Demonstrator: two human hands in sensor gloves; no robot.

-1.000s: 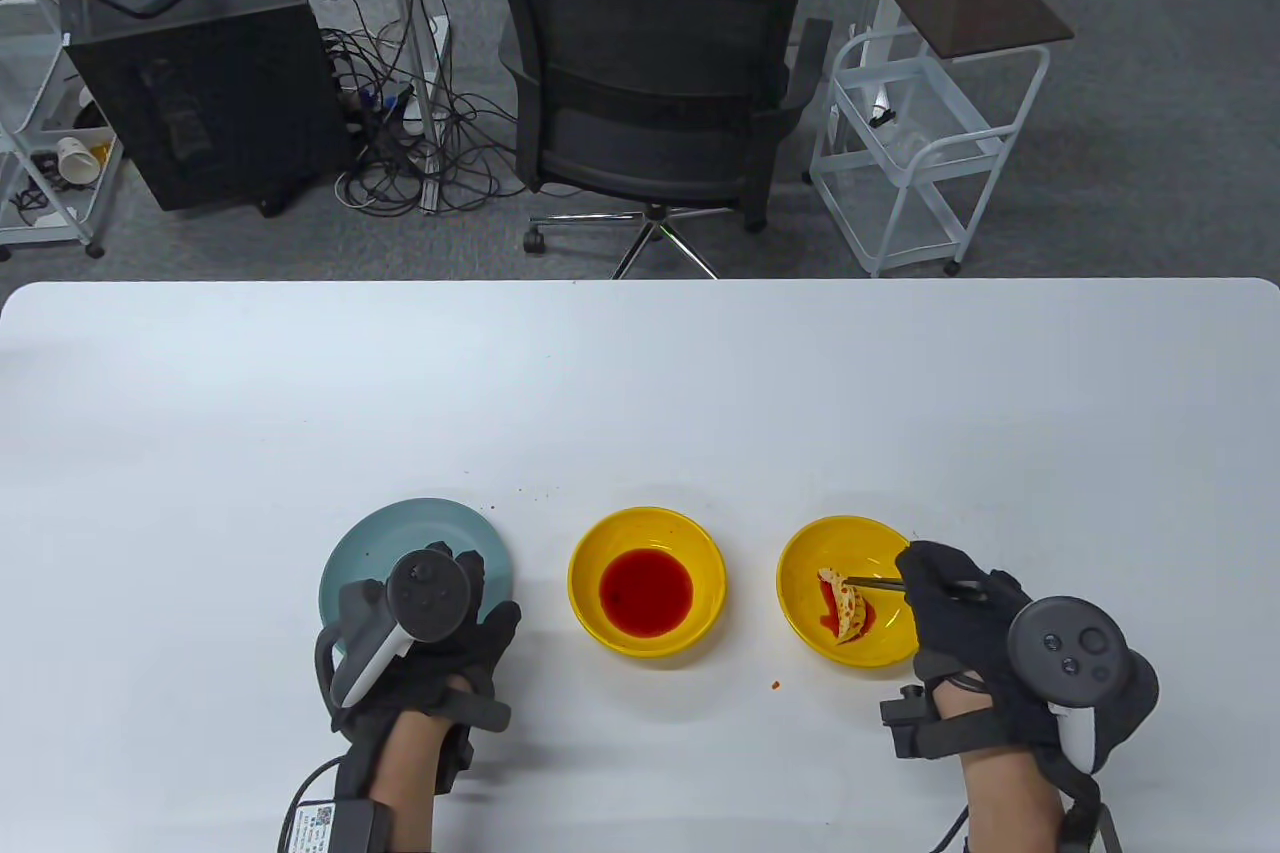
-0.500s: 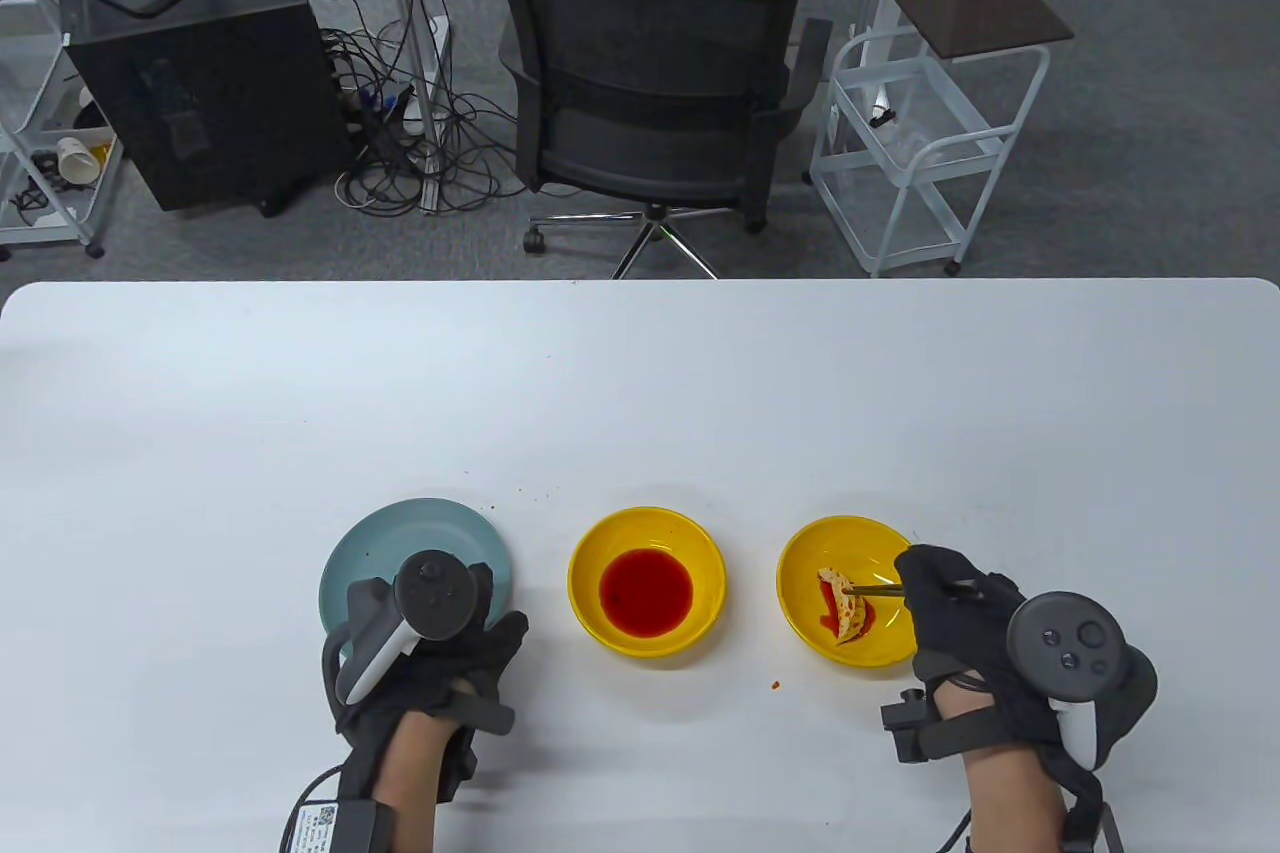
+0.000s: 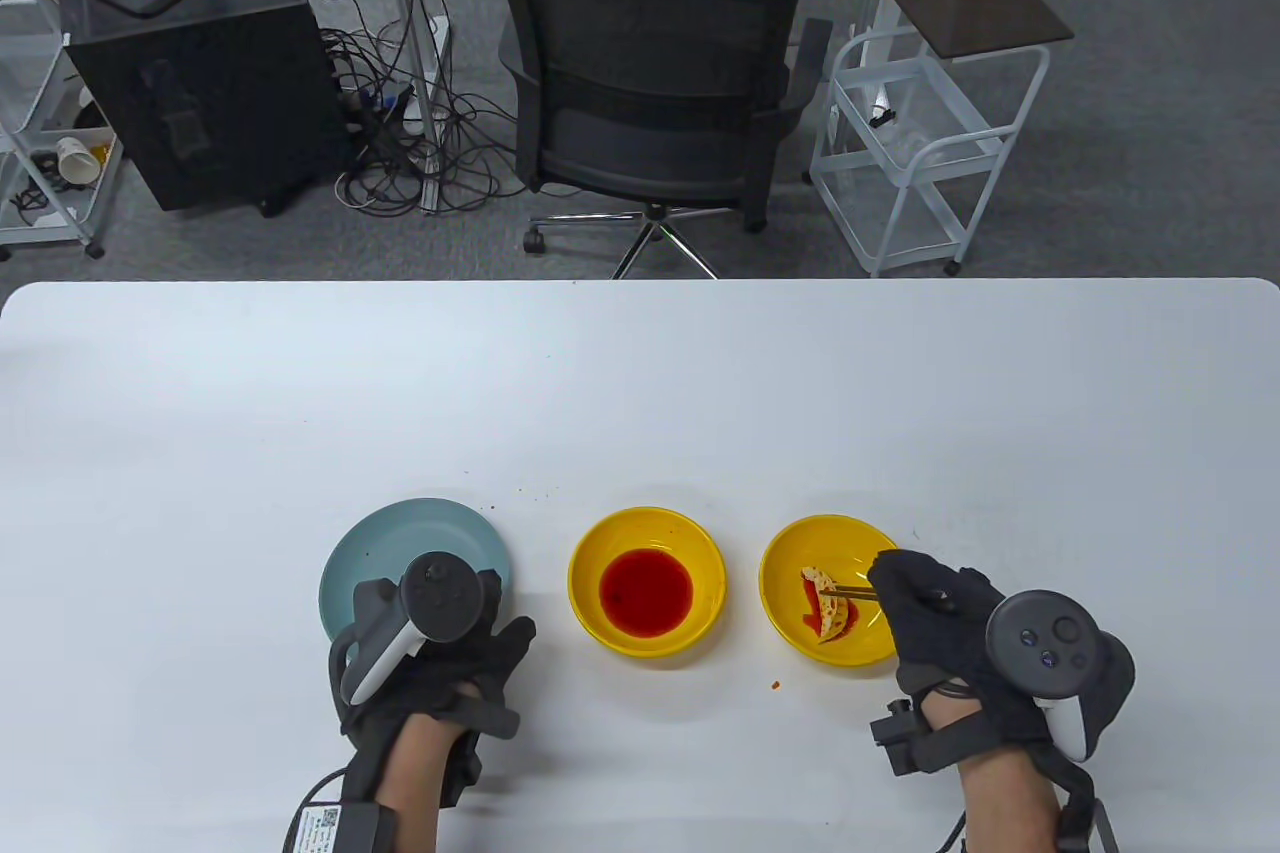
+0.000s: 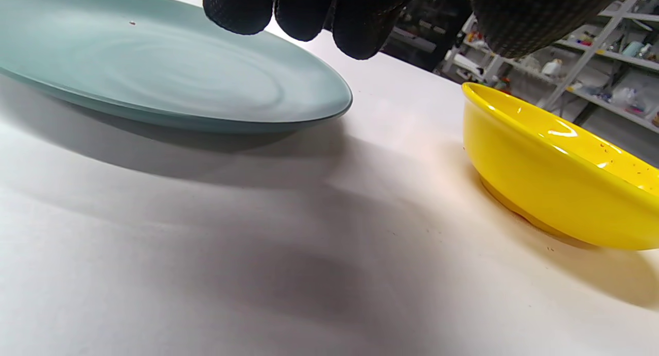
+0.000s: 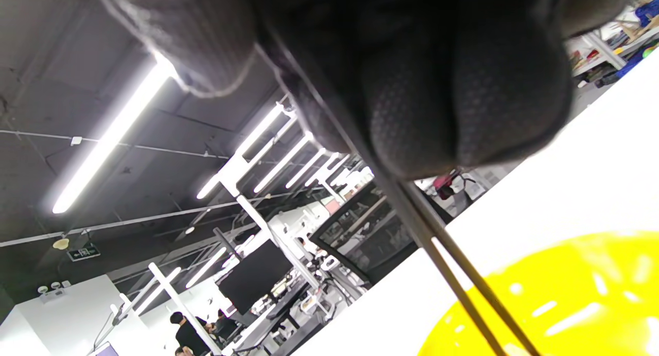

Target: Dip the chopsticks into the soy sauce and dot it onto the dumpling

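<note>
My right hand grips a pair of dark chopsticks; their tips touch a pale dumpling spotted with red sauce. The dumpling lies in the right yellow bowl. In the right wrist view the chopsticks run down from my gloved fingers toward the bowl's rim. The middle yellow bowl holds red sauce. My left hand hangs over the near edge of a blue-green plate and holds nothing; its fingertips hover above the plate.
Small red sauce spots lie on the white table, one near the front of the right bowl. The middle bowl also shows in the left wrist view. A black office chair and a white cart stand beyond the table's far edge.
The right bowl, the dumpling and my right hand with the chopsticks have shifted a little to the left. My left hand has drifted slightly toward me and to the right.
</note>
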